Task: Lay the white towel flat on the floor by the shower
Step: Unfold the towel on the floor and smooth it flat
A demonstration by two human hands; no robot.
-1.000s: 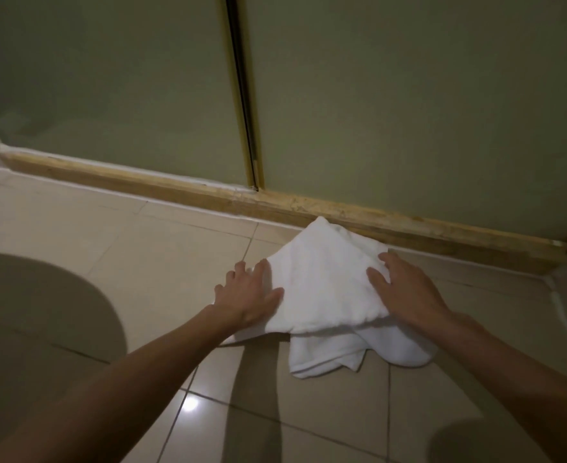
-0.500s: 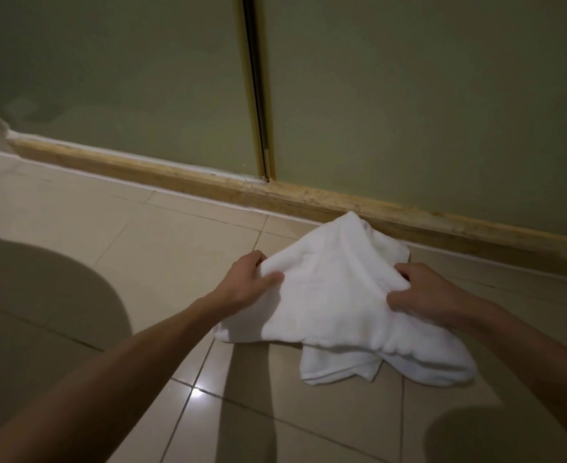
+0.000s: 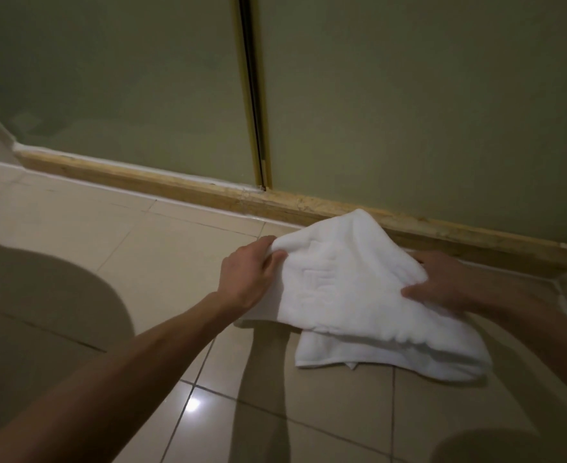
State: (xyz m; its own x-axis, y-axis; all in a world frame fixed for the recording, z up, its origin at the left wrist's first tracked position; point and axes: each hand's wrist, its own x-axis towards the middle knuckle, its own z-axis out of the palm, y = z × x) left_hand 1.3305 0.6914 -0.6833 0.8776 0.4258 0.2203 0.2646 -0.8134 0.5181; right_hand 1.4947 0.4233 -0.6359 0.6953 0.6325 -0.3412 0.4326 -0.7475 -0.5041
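Observation:
The white towel (image 3: 352, 295) is bunched and folded over itself on the beige tiled floor (image 3: 141, 262), its far corner touching the shower's threshold. My left hand (image 3: 247, 275) grips the towel's left edge with curled fingers, lifting it a little. My right hand (image 3: 442, 282) grips the right side, thumb on top and fingers under the cloth. The near part of the towel lies crumpled on the tiles.
Frosted glass shower doors (image 3: 409, 111) rise straight ahead, meeting at a brass frame (image 3: 255, 95). A worn wooden threshold (image 3: 188, 192) runs along their base. A wall corner (image 3: 562, 285) closes in at the right. Shadows fall across the floor at the left.
Both hands went from lying flat on the towel to gripping its two sides. They have lifted and pulled it slightly apart, so the cloth is raised between them.

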